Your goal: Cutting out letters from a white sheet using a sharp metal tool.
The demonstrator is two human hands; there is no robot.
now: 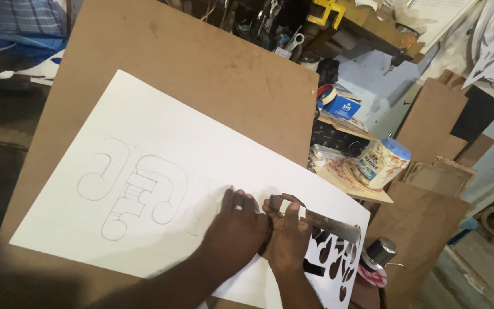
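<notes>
Brown hardboard (201, 63) carries a white paper sheet (161, 143) with pencilled shapes. Left hand (236, 229) lies flat, fingers (238, 200) spread on the sheet; right hand (286, 234) is clenched around a metal ruler (330, 224) just beside it.

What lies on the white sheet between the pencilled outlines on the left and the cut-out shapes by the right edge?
In the head view, both hands: the left hand pressed flat on the white sheet, the right hand gripping a metal blade tool.
</notes>
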